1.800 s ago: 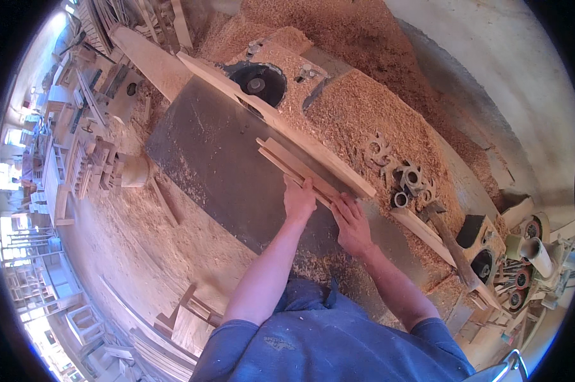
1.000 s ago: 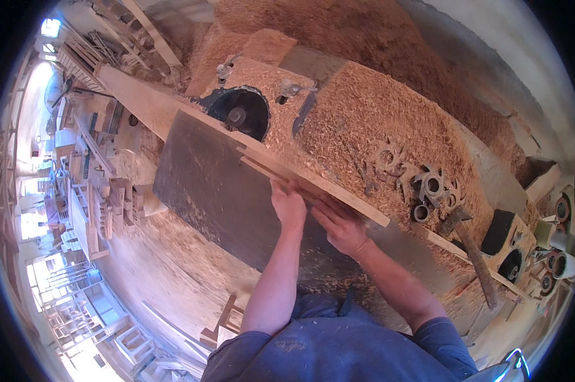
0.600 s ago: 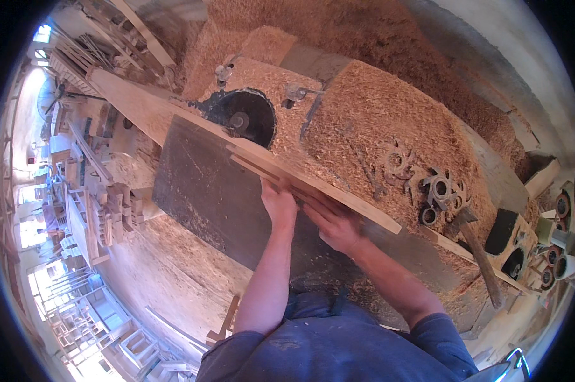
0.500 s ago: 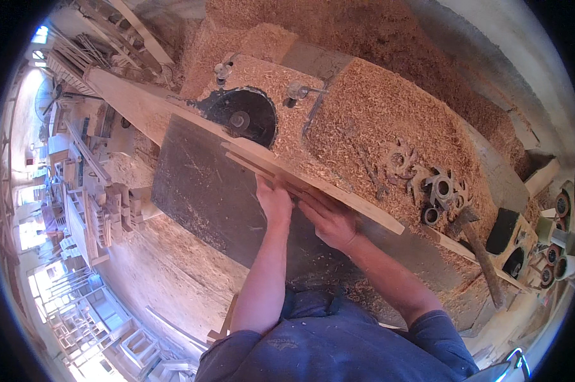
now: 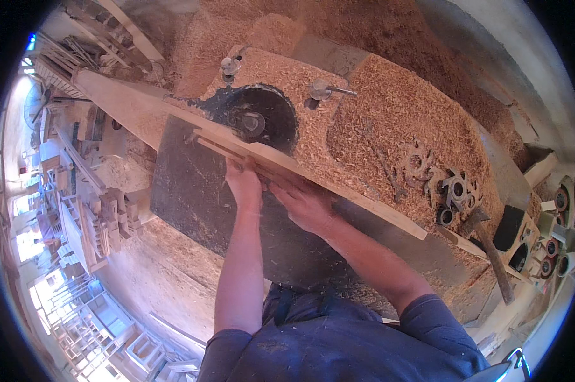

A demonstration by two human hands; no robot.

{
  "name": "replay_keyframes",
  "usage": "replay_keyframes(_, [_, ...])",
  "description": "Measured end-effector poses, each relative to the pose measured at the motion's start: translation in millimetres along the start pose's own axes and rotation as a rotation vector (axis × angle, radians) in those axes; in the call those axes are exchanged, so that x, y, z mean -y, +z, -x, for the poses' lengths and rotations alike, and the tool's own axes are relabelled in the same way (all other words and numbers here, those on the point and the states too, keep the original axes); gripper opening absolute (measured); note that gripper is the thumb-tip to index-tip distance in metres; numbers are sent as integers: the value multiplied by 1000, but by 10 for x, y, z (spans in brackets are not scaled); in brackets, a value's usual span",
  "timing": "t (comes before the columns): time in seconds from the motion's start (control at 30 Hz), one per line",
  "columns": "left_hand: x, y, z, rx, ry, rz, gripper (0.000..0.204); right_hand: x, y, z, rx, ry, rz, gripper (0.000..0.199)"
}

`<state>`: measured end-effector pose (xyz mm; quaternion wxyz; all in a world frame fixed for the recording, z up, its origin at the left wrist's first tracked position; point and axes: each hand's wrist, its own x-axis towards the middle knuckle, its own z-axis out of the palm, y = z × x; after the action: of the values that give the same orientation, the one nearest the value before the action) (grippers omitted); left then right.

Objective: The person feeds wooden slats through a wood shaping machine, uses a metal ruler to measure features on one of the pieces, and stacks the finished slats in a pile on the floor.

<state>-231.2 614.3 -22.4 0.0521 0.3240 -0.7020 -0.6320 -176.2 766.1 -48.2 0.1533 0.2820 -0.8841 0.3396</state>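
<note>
A narrow wooden strip lies along the near side of a long wooden fence board on a dark metal machine table. My left hand is closed on the strip, its fingers bent over it. Just to its right, my right hand grips the strip too, fingers pressed together along it and partly blurred. Beyond the fence, a round spindle sits in a dark circular opening. The strip's right end is hidden by my right hand.
Shavings cover the machine top behind the fence. Metal clamp knobs stand near the opening. Several toothed cutter heads and a hammer lie to the right. Stacked timber stands at the left.
Both hands have slid the strip leftward along the fence, past the spindle opening. The view has shifted slightly.
</note>
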Motion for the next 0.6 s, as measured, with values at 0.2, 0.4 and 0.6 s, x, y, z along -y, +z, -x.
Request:
replay_keyframes(0.2, [-83, -249, -419, 23, -11, 1, 34, 120, 179, -413, 47, -13, -5, 46])
replay_keyframes(0.4, [-105, -346, -769, -38, 29, 201, 31, 144, 507, -637, 51, -15, -25, 43])
replay_keyframes(0.6, [-255, -498, -996, 24, 10, 165, 28, 250, 658, -889, 21, -2, 25, 33])
